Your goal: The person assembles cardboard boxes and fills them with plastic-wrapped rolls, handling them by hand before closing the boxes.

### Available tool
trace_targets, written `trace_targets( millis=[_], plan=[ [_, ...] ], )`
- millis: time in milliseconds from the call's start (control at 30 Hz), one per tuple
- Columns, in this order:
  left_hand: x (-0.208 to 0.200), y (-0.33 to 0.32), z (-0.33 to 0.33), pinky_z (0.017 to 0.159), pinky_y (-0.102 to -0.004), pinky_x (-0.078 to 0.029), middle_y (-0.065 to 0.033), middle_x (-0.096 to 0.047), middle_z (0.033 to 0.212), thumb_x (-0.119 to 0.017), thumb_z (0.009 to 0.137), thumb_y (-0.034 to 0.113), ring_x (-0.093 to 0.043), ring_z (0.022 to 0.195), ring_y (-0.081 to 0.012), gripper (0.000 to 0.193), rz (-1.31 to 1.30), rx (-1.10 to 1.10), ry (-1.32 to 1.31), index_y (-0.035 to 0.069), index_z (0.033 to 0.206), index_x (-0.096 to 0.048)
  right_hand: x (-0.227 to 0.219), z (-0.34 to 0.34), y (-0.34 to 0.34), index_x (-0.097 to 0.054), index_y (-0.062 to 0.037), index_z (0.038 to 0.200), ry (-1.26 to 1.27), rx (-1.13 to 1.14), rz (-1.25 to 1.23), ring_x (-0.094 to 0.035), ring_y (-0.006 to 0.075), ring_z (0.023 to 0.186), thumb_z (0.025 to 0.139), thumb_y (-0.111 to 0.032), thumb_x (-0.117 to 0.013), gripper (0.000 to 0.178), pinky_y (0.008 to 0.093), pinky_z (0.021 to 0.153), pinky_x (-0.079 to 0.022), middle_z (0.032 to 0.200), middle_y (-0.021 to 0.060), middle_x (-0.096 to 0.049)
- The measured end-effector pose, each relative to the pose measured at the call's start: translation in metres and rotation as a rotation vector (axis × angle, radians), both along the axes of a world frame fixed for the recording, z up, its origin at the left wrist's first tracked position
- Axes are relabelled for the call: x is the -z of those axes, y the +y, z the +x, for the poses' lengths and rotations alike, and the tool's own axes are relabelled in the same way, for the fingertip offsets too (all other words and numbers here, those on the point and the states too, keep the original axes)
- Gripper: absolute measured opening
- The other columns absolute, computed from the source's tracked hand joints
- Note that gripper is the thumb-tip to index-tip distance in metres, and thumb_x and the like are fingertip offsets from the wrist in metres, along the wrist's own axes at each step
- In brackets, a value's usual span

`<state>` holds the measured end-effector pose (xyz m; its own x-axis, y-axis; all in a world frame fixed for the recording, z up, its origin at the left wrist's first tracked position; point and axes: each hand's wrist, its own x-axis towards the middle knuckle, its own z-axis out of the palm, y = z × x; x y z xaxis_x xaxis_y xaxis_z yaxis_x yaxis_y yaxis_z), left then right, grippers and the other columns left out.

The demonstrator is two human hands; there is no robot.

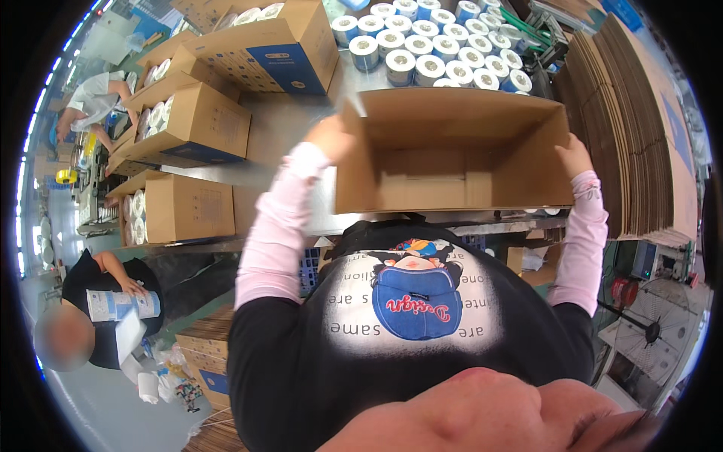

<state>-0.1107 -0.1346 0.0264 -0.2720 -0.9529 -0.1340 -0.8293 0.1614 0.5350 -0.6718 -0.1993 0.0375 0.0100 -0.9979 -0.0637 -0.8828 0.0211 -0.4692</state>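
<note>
Between my hands is a brown cardboard box, its open top facing me so that the bare inner walls and the bottom seam show. My left hand is closed on the box's left side, partly blurred, with some fingers hidden. At the right end, my right hand grips the edge, its fingertips reaching over the rim. The box is held at a metal worktable, close in front of my body. Just beyond it stand several upright white rolls in blue-patterned wrapping.
Filled cartons of rolls line the left side, with a larger carton behind. Flattened cardboard boxes are stacked upright at right. One person at lower left holds a patterned pack; another person bends at far left. A fan stands lower right.
</note>
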Motion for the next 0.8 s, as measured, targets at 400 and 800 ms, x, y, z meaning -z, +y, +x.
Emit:
trace_targets(
  millis=[400, 800],
  plan=[
    [0.136, 0.100, 0.186, 0.101, -0.0338, -0.041, -0.0112, -0.060, 0.124, -0.059, 0.091, 0.049, -0.055, 0.115, -0.0217, 0.062, 0.285, -0.750, 0.796, -0.001, 0.127, -0.054, 0.054, 0.069, 0.013, -0.059, 0.0026, 0.118, -0.996, -0.057, 0.381, -0.063, 0.0190, 0.094, 0.095, -0.032, -0.054, 0.042, 0.0303, 0.085, -0.049, 0.104, 0.0102, -0.068],
    [0.106, 0.043, 0.076, 0.105, -0.0317, -0.038, -0.0156, -0.058, 0.128, -0.061, 0.079, -0.005, -0.052, 0.124, -0.0236, 0.055, -0.120, -0.378, 0.679, -0.003, 0.133, -0.049, 0.141, 0.050, 0.007, -0.037, 0.0022, 0.142, -0.375, -0.125, -0.077, -0.043, 0.0237, 0.133, 0.094, -0.011, -0.053, 0.052, 0.0349, 0.109, -0.035, 0.144, 0.0142, -0.044]
  ],
)
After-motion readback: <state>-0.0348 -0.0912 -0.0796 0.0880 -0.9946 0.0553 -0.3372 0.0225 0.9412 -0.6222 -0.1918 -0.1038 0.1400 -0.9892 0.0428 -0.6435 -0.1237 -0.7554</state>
